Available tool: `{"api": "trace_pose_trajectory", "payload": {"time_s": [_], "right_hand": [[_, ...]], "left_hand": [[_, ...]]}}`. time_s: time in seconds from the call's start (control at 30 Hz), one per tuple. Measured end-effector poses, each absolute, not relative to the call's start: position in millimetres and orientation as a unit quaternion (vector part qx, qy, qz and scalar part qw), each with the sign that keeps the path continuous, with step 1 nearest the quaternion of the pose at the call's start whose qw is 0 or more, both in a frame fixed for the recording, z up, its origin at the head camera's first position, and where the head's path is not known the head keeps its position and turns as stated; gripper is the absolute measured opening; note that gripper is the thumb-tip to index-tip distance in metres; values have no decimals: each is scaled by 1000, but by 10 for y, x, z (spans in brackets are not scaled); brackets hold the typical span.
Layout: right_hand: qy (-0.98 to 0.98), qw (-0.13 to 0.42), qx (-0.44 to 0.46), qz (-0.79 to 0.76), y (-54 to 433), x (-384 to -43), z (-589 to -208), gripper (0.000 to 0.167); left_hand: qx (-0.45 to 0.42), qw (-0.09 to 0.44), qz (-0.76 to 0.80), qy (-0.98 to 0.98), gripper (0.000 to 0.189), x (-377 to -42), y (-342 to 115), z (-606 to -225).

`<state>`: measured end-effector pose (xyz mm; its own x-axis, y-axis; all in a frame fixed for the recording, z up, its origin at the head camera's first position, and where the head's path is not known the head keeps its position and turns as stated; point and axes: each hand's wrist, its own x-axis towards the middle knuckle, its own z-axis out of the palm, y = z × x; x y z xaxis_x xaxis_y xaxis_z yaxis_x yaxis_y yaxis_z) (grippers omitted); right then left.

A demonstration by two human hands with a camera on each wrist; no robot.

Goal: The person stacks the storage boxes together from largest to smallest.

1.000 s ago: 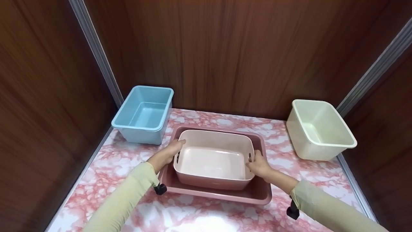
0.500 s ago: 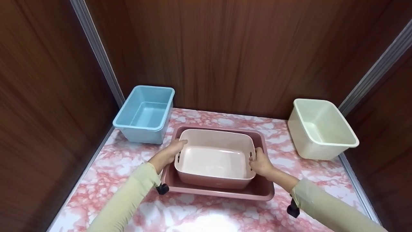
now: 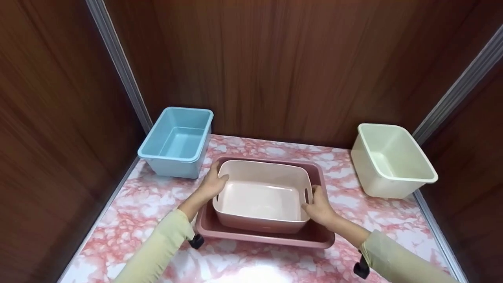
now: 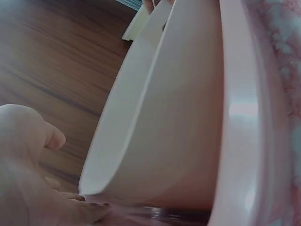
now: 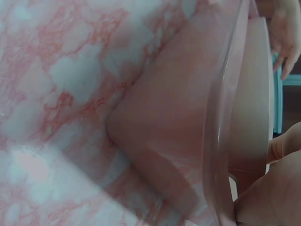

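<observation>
A pale pink bin point(image 3: 259, 198) with cut-out handles sits inside a larger dark pink basin point(image 3: 267, 238). At its left end, my left hand point(image 3: 211, 181) touches the outside of the bin near the handle, fingers stretched along it. In the left wrist view that hand point(image 4: 28, 165) has its thumb raised off the pale rim, with fingertips low by the bin's corner. My right hand point(image 3: 320, 206) pinches the right end of the bin by its handle hole, thumb over the inside. The right wrist view shows this hand point(image 5: 275, 186) partly covering the handle.
A light blue bin point(image 3: 177, 137) stands at the back left. At the back right is a cream bin point(image 3: 393, 157). Brown wood-grain walls point(image 3: 267, 70) enclose the pink marbled tabletop point(image 3: 157, 208) on three sides.
My left fingers have straightened and spread upward along the bin's outer left end. My right fingers have shifted, showing more of the right handle hole. The bin and basin stay nearly in place.
</observation>
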<state>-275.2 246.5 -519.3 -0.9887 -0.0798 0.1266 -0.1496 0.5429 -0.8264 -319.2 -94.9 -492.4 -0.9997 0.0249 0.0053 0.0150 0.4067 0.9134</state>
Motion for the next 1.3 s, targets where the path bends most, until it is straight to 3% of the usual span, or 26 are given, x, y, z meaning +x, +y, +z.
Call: {"api": "trace_pose_trajectory", "payload": {"time_s": [0.23,0.53,0.7,0.87,1.03,1.3], "right_hand": [[-862,54,136,485,2547,-2583,-5166,54],[-895,98,156,406,2825,-2447,-4798,44],[-902,172,204,340,2875,-2375,-4799,41],[-890,238,244,303,2826,-2302,-4995,49],[-894,245,274,256,2784,-2225,-5282,55],[-911,222,267,222,2772,-2116,-5594,61]], "left_hand": [[67,-69,511,854,47,-3106,-1161,-4774],[107,-147,327,927,35,-2965,-1430,-4851],[99,-185,302,930,31,-2902,-1601,-4937],[63,-208,303,928,26,-2844,-1776,-5110],[20,-197,327,924,27,-2774,-1892,-5382],[2,-109,383,917,28,-2576,-1857,-5741]]}}
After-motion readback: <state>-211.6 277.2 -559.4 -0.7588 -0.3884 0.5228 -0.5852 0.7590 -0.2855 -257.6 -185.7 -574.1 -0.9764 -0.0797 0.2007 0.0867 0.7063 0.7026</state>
